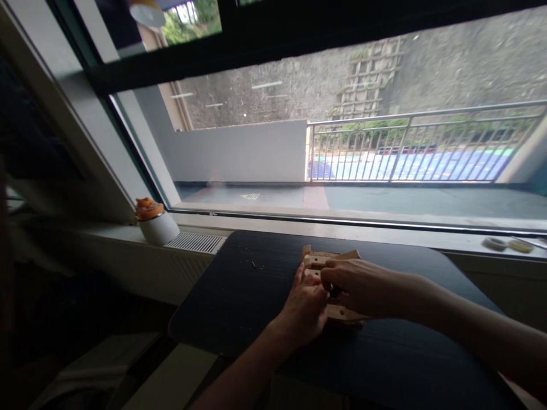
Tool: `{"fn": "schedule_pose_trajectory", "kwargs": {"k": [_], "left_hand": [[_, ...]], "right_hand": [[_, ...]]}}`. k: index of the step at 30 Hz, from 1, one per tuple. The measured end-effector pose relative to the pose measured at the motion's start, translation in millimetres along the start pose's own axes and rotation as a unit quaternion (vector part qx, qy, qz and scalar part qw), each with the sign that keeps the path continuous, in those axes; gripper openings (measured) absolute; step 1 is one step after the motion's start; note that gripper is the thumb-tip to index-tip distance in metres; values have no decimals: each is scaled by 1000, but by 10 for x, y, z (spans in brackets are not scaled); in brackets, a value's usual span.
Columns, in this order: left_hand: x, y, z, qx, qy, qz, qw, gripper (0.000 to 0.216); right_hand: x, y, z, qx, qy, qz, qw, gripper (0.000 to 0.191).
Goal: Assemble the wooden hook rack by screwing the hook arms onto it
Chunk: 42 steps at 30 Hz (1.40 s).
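Observation:
A small wooden assembly of light strips with drilled holes (342,312) lies on the dark table (222,296). My left hand (304,307) grips its left side, fingers bent over the strips. Over the middle of the assembly, my right hand (363,285) is closed in a pinch, knuckles up. Something small and dark shows under its fingers, too hidden to name. The right hand covers much of the wood, and the two hands nearly touch. A tiny metallic piece, perhaps a screw (253,265), lies on the table to the left among small crumbs.
Behind the table runs a window sill (273,225) below a large window. A white pot with an orange top (159,226) stands at the left by a vent grille (199,242). Rolls of tape (494,244) lie on the sill at the right.

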State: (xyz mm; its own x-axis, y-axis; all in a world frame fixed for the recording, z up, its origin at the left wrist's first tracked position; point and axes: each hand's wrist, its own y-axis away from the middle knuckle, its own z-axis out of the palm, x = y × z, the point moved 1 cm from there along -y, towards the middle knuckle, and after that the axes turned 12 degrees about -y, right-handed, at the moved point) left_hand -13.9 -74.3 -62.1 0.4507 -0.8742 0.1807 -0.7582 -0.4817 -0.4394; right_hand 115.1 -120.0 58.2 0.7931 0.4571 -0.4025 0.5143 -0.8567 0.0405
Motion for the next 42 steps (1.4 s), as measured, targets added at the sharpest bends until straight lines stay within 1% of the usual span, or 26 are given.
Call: {"fn": "schedule_pose_trajectory", "kwargs": {"k": [4,8,11,15,17,19,21,22,24,25,28,35,37,39,42], "left_hand": [[-3,4,-9,-1,2,2,1000,20],[-10,5,7,-2,0,3,1000,24],[-8,1,0,-3,-2,4,1000,26],[-3,-10,-61,-11,4,3,1000,35],[-4,-16,-92,-15,10,6,1000,33],[-8,-21,-109,-16,14,10,1000,27],[-10,-25,-114,-16,16,14,1000,27],[-9,-27,-115,-15,16,17,1000,27],[1,-35,-118,-15,15,24,999,25],[8,-40,-122,-15,15,28,999,24],[26,-60,-142,-13,10,37,999,21],[12,-50,-112,-14,13,43,999,16],[4,-42,-84,-10,20,37,999,14],[3,-46,-67,-2,36,28,999,14],[19,-70,-87,15,80,5,997,16]], "right_hand": [[-9,-20,12,-17,34,27,999,13],[30,-47,65,2,72,33,997,19],[51,-24,45,12,81,39,996,20],[108,138,-78,38,53,72,995,18],[204,289,-82,59,20,108,992,18],[361,469,10,85,-15,139,986,21],[561,648,195,113,-76,175,975,26],[660,726,305,134,-114,182,967,29],[822,846,519,197,-185,175,947,34],[876,883,612,214,-214,170,938,35],[927,914,779,259,-224,177,922,35],[894,849,865,254,-217,196,922,33],[901,851,891,254,-229,186,921,30],[901,857,918,248,-243,173,922,25],[905,859,964,245,-255,174,919,20]]}}
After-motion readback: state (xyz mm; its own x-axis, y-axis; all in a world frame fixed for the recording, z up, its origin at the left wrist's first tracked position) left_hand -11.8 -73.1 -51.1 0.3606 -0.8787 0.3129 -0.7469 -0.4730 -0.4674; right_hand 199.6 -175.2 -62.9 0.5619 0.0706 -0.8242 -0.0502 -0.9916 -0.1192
